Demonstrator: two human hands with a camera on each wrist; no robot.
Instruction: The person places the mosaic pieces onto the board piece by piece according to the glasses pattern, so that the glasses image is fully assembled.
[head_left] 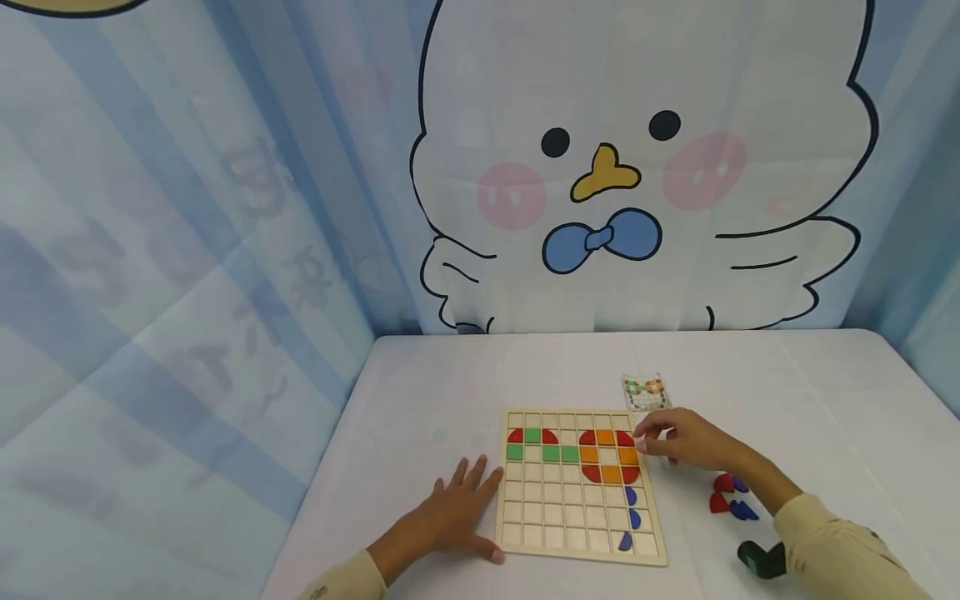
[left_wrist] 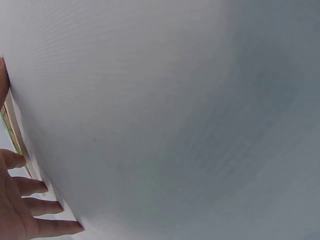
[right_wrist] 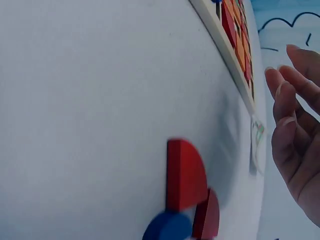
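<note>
A wooden grid board (head_left: 581,556) lies on the white table, bearing green squares (head_left: 532,435), orange squares (head_left: 611,474), red quarter-circle pieces (head_left: 592,473) and blue pieces (head_left: 634,518). My left hand (head_left: 461,510) rests beside the board's left edge, fingers spread; the left wrist view shows its fingertips (left_wrist: 60,226) near that edge. By the upper right corner hovers my right hand (head_left: 686,439). Its fingers are loosely bent, and in the right wrist view nothing shows between thumb and fingers of the right hand (right_wrist: 300,120).
Loose red pieces (head_left: 718,502) and blue pieces (head_left: 742,510) lie right of the board, under the right forearm. A small patterned card (head_left: 643,387) is behind the board. Near the right sleeve lies a dark green object (head_left: 761,560). A printed curtain (head_left: 600,300) hangs behind the table.
</note>
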